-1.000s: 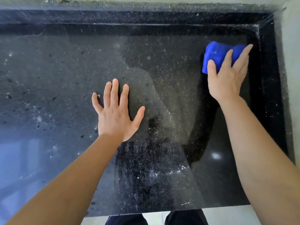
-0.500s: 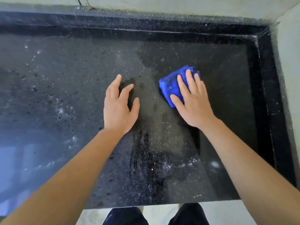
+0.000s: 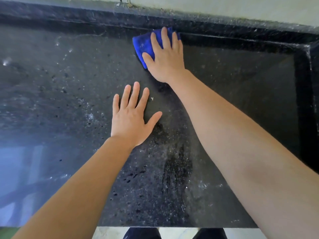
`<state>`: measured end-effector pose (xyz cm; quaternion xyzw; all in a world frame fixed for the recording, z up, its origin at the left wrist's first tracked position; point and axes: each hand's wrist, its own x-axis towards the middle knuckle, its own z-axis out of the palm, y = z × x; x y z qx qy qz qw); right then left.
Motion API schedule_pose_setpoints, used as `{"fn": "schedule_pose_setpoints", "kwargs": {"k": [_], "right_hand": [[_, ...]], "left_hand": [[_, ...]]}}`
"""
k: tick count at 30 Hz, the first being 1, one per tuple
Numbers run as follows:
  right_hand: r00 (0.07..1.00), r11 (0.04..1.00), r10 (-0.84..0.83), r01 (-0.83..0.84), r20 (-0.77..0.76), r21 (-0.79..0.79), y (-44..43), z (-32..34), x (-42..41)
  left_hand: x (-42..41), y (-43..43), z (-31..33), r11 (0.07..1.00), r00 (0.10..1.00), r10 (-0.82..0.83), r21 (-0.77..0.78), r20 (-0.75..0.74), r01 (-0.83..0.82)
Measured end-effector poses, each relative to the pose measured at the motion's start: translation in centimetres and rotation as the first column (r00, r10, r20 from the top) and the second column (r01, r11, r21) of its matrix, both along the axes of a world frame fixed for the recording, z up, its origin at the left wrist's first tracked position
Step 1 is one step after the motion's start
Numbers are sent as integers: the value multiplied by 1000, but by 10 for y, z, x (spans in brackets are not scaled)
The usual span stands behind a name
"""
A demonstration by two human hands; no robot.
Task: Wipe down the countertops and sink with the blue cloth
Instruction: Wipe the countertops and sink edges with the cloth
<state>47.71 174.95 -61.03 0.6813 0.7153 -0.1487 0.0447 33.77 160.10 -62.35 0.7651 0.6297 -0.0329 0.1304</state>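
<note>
Head view showed a person leaning over a dark, speckled desk (image 3: 51,87). The cloth (image 3: 143,45) lay flat at the far side, its top edge against the raised back ledge (image 3: 69,16) below the wall (image 3: 224,7). The right hand (image 3: 165,61) lay on top of the cloth with its fingers straight and close together and the thumb out to the left. It pressed the cloth down with the palm and was not gripping it. The left hand (image 3: 131,121) rested flat on the desk nearer the person, fingers spread, holding nothing and apart from the cloth. It looked like a brace for the long reach.

The step in hand appeared to be the wiping of the desk, at a stroke along its back margin. To the left, the surface carried pale dust, dark spots and smears. The stretch toward the right corner (image 3: 307,47) looked darker and cleaner, so the wiping seemed to be only partly done. No sink was in view, so that part of the task could not be judged.

The next move would likely call for steady flat pressure on the cloth, carried leftward along the ledge or drawn back toward the front edge in overlapping passes. The left hand sat in that path and would have to shift. A small white speck (image 3: 151,98) just right of its fingers also wanted catching.
</note>
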Motion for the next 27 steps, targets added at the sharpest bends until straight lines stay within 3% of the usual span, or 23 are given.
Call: {"fn": "schedule_pose_setpoints", "kwargs": {"k": [5, 10, 14, 23, 27], "right_hand": [[995, 996, 84, -85, -56, -9, -27, 1, 49], [993, 996, -84, 85, -77, 9, -125, -1, 117], [993, 994, -111, 111, -26, -9, -184, -1, 107], [999, 1000, 22, -22, -28, 6, -67, -6, 33], [990, 992, 123, -123, -62, -1, -111, -1, 68]], "left_hand": [[-2, -1, -3, 1000, 999, 2, 9, 40, -2], [-2, -1, -5, 1000, 1000, -8, -2, 30, 8], [-3, -1, -6, 1000, 1000, -18, 0, 17, 18], [-1, -3, -8, 1000, 1000, -6, 30, -6, 6], [3, -4, -8, 999, 1000, 4, 33, -19, -4]]}}
